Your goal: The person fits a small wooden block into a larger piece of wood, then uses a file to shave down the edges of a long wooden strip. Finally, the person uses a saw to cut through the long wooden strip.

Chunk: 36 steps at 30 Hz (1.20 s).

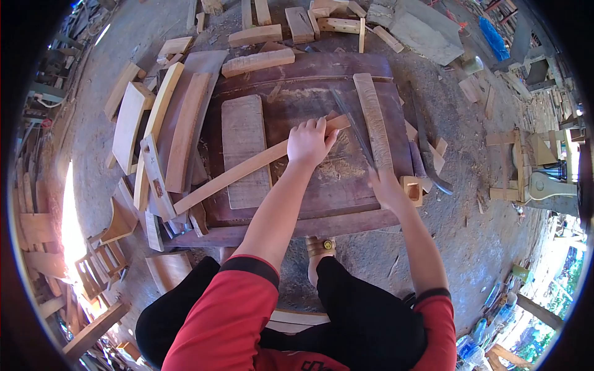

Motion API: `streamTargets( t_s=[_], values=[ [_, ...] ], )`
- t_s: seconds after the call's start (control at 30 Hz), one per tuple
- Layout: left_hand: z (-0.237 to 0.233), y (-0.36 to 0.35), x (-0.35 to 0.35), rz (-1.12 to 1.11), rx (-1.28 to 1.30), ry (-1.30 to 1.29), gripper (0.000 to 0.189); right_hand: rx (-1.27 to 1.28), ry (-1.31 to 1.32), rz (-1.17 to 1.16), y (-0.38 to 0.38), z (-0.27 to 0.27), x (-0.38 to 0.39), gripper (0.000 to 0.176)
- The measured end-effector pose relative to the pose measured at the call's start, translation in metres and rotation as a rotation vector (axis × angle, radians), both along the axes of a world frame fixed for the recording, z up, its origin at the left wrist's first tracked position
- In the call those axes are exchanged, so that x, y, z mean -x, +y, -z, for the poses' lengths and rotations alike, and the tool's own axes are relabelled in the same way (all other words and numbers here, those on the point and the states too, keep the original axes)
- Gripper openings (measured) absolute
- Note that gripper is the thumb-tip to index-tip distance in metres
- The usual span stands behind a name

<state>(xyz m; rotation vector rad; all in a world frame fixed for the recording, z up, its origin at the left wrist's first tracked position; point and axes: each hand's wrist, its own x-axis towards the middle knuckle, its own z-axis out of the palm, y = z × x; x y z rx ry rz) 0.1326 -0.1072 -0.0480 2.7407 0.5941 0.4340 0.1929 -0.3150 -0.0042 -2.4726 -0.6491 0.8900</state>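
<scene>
My left hand (311, 143) is closed over a long wooden strip (238, 170), near its upper right end. The strip slants down to the left across a flat, weathered board (242, 133). In my closed right hand (388, 190) is a long, narrow grey metal tool (354, 127), its far end pointing up and left, beyond the strip's end. A rough wooden bar (373, 120) lies just right of the tool. Beneath all this is a low, dark reddish wooden work surface (297, 221). A small block with a hollow (411, 190) sits beside my right hand.
Several cut wood pieces lean and pile along the left side, including a pale board (131, 127) and a curved plank (187, 133). Offcuts (255, 35) line the far side. A dark curved metal piece (433, 164) lies at the right edge. My feet are close to the near edge.
</scene>
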Motion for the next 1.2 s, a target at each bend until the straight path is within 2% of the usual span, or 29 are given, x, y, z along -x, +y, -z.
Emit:
streamTargets(
  t_s=[0.03, 0.1, 0.2, 0.27, 0.3, 0.33, 0.4, 0.5, 0.67, 0.73, 0.77, 0.83, 0.87, 0.93, 1.0, 1.07, 1.2],
  values=[
    [0.0, 0.0, 0.0, -0.001, -0.006, -0.002, 0.035, -0.007, -0.049, -0.032, 0.017, 0.017, -0.016, 0.047],
    [0.002, 0.0, -0.001, -0.001, -0.013, -0.022, 0.035, 0.012, 0.015, 0.014, 0.053, 0.007, -0.035, 0.046],
    [-0.002, -0.001, 0.0, 0.003, 0.009, 0.034, 0.036, 0.014, -0.062, -0.03, 0.057, 0.015, -0.033, 0.046],
    [0.002, 0.0, 0.0, 0.011, 0.0, -0.013, 0.036, -0.043, -0.085, -0.016, 0.03, 0.009, -0.016, 0.045],
    [0.004, 0.001, 0.0, 0.017, -0.009, -0.049, 0.036, -0.04, -0.015, 0.026, 0.012, -0.003, -0.006, 0.044],
    [0.003, 0.0, 0.0, 0.015, -0.002, -0.052, 0.036, -0.034, 0.061, 0.067, -0.009, -0.014, 0.007, 0.043],
    [0.0, 0.0, 0.0, 0.012, 0.013, 0.012, 0.036, 0.001, 0.051, 0.104, -0.054, -0.007, 0.029, 0.042],
    [-0.003, 0.0, 0.0, 0.013, 0.022, 0.062, 0.036, 0.061, 0.086, 0.07, -0.061, -0.029, 0.037, 0.043],
    [0.003, 0.001, 0.0, -0.001, -0.031, -0.018, 0.036, -0.012, 0.076, -0.031, -0.002, -0.021, 0.001, 0.044],
    [0.001, 0.0, -0.001, 0.002, -0.009, 0.002, 0.035, 0.008, -0.076, -0.051, 0.025, 0.015, -0.016, 0.045],
    [0.0, 0.0, -0.001, 0.006, -0.009, 0.004, 0.035, 0.008, -0.074, -0.047, 0.035, 0.014, -0.024, 0.045],
    [-0.001, 0.0, -0.001, 0.005, 0.005, -0.002, 0.035, 0.013, 0.109, 0.038, 0.049, 0.012, -0.034, 0.047],
    [-0.001, -0.001, -0.001, 0.008, 0.001, -0.001, 0.035, 0.009, 0.109, 0.041, 0.045, 0.013, -0.03, 0.047],
    [0.001, -0.001, 0.0, 0.004, -0.018, -0.01, 0.034, 0.012, -0.078, 0.008, 0.027, 0.016, -0.013, 0.045],
    [0.002, 0.0, 0.0, 0.008, -0.02, -0.03, 0.035, -0.035, 0.061, 0.044, -0.007, 0.007, 0.004, 0.043],
    [0.003, 0.001, -0.001, 0.002, -0.016, -0.051, 0.035, -0.006, -0.025, 0.078, -0.041, 0.004, 0.024, 0.042],
    [0.001, 0.001, 0.0, 0.002, -0.007, 0.027, 0.036, 0.043, 0.012, 0.06, -0.062, -0.004, 0.033, 0.042]
  ],
)
